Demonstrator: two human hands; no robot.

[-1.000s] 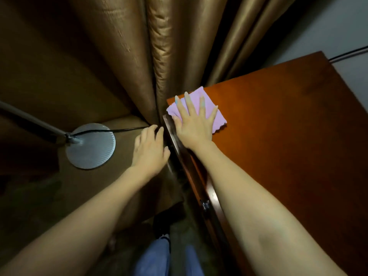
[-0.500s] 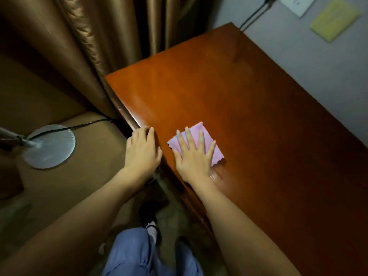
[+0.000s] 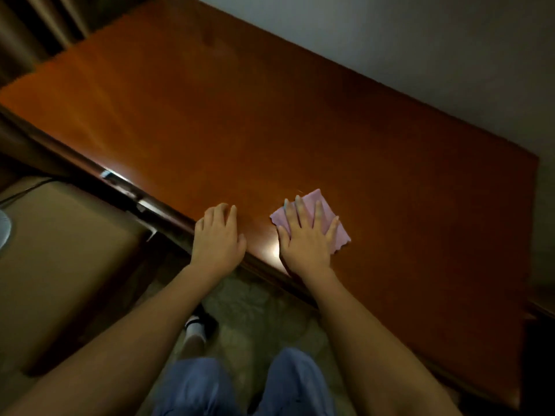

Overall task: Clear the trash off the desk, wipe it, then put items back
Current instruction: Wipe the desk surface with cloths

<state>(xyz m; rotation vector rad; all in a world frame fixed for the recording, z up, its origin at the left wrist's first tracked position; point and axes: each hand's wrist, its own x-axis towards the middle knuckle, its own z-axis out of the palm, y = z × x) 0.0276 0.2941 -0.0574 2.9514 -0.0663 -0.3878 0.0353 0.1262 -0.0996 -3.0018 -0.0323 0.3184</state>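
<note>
A reddish-brown wooden desk (image 3: 270, 115) fills the middle of the head view, its top bare. A folded pink cloth (image 3: 326, 214) lies near the desk's front edge. My right hand (image 3: 306, 238) presses flat on the cloth with fingers spread and straight. My left hand (image 3: 217, 238) rests on the front edge of the desk just left of the cloth, fingers relaxed, holding nothing.
A tan upholstered seat (image 3: 60, 250) stands at the left, below the desk edge. Brown curtains (image 3: 36, 25) hang at the top left. A pale wall (image 3: 420, 40) runs behind the desk. My legs in blue trousers (image 3: 240, 385) stand on patterned floor.
My right hand has slid the pink cloth along the desk's front edge, away from the curtain corner. My left hand followed along the edge. The view turned toward the whole desktop.
</note>
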